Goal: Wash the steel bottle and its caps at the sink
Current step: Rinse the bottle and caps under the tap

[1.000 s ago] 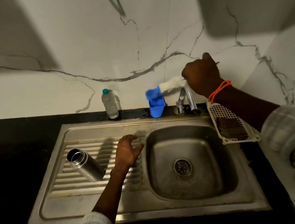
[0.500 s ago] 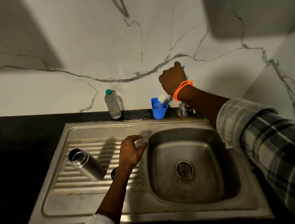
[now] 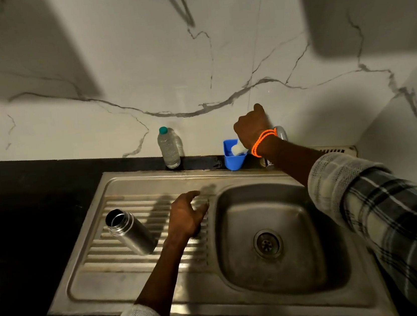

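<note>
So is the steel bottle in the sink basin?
No, the steel bottle stands uncapped on the ribbed drainboard, left of the basin.

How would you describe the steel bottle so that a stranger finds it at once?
Start at the stainless steel sink and look at its ribbed draining board on the left of the basin. There the short cylindrical steel bottle stands uncapped with its mouth open. Unlike the clear plastic bottle with a green cap at the wall, it is metal.

No readable text.
No legible label, brand or number on the steel bottle [image 3: 130, 231], the plastic water bottle [image 3: 169, 148] at the sink's [image 3: 165, 289] back edge, or the blue cup [image 3: 233, 158].
</note>
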